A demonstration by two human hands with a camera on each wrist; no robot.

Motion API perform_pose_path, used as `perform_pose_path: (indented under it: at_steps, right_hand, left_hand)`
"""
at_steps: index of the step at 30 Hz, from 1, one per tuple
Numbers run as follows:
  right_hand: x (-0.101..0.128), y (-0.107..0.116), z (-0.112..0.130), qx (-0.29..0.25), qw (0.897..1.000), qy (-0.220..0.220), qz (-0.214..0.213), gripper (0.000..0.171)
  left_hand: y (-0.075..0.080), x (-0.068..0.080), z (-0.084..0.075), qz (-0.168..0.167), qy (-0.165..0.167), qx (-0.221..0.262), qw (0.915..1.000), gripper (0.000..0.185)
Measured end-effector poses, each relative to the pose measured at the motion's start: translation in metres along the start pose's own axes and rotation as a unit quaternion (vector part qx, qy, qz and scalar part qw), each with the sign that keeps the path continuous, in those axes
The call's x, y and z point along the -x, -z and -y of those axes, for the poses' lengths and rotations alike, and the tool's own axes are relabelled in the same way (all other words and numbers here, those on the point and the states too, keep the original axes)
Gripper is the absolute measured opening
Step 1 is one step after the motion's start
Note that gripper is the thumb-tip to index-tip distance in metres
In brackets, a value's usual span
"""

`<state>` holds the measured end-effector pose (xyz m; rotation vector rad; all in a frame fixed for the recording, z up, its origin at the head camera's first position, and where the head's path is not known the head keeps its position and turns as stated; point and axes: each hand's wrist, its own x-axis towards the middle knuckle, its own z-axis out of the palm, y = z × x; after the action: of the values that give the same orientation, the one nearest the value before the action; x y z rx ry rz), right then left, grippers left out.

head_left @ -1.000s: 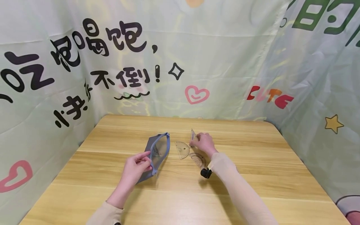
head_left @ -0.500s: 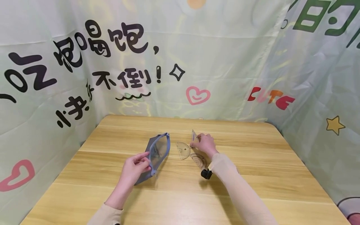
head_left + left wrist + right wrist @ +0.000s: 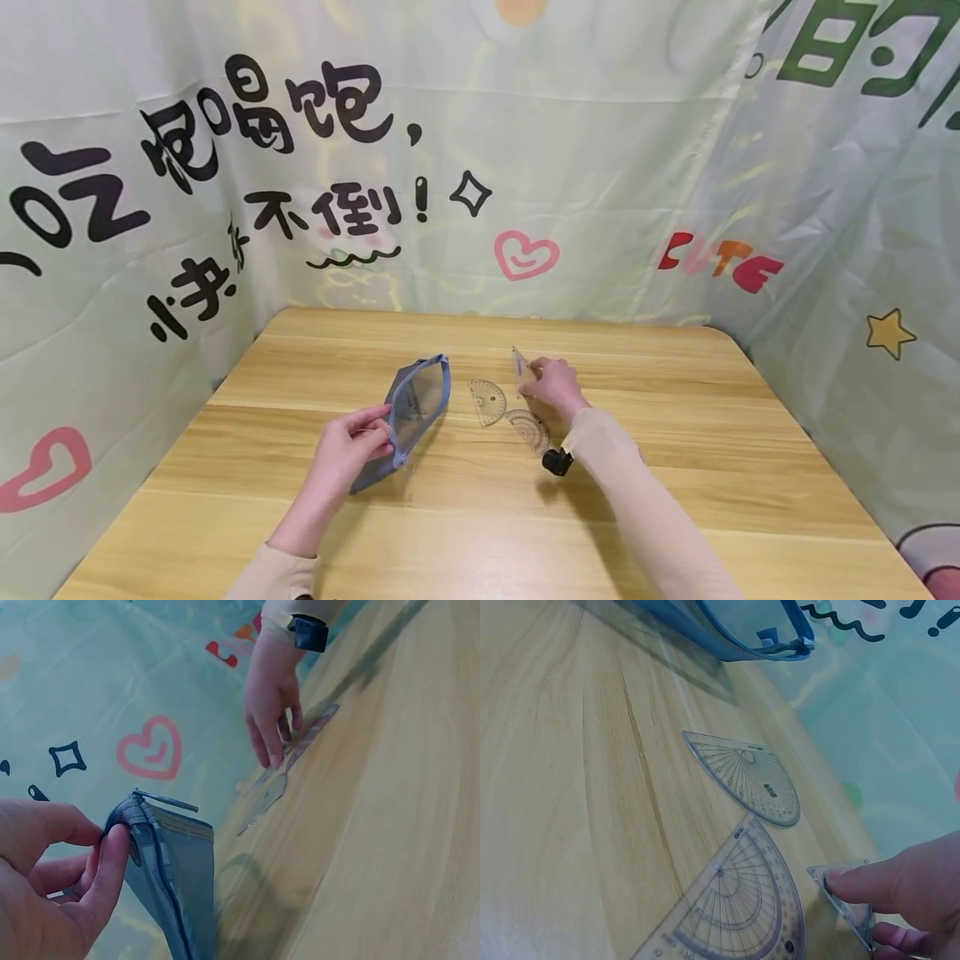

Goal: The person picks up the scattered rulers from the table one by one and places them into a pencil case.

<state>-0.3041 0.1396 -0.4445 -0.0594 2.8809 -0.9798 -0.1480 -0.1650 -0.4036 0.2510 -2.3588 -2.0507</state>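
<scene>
- Spreading wide, the wooden counter (image 3: pixel 675 467) carries everything.
- Left hand (image 3: pixel 348 450) pinches the blue mesh pouch (image 3: pixel 408 412) at its near zipper edge; a loose pinch could let the mouth sag closed.
- Right hand (image 3: pixel 553 385) presses curled fingertips on the clear triangle ruler (image 3: pixel 847 904), far right of two protractors (image 3: pixel 487 400); flat plastic may skid from under them.

There are two clear protractors (image 3: pixel 487 401) (image 3: pixel 529 430), one clear set square (image 3: pixel 519 364), one blue mesh pencil pouch (image 3: pixel 408 417), and one wooden table (image 3: pixel 720 467). Two hands are visible (image 3: pixel 347 448) (image 3: pixel 553 384).
</scene>
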Motion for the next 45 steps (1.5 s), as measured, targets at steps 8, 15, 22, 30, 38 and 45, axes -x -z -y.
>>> perform_pose_path:
  at_steps: [8, 15, 22, 30, 38, 45]
  right_hand:
    - [-0.003, 0.002, -0.001, -0.033, 0.999, -0.007, 0.002, 0.058]
    - [-0.003, 0.003, -0.001, -0.036, 0.999, -0.017, 0.010, 0.058]
    - [-0.004, 0.004, -0.003, -0.051, 0.999, -0.013, 0.015, 0.054]
    - [-0.006, 0.005, -0.008, -0.028, 0.999, 0.006, 0.019, 0.054]
    - [-0.009, 0.006, -0.013, 0.013, 0.999, 0.034, 0.020, 0.055]
    - [-0.007, 0.008, -0.011, 0.011, 0.999, 0.030, 0.026, 0.054]
  left_hand:
    - [0.008, 0.000, 0.001, 0.011, 0.002, -0.011, 0.9999, 0.040]
    - [0.009, -0.001, 0.002, 0.014, -0.002, -0.013, 0.9998, 0.040]
    - [0.009, -0.001, 0.001, 0.014, -0.002, -0.020, 0.9997, 0.039]
    - [0.009, -0.002, 0.003, 0.014, 0.001, -0.020, 0.9997, 0.040]
    - [0.010, -0.001, 0.002, 0.011, 0.005, -0.020, 0.9997, 0.040]
    - [0.010, 0.000, 0.002, 0.013, 0.007, -0.017, 0.9997, 0.040]
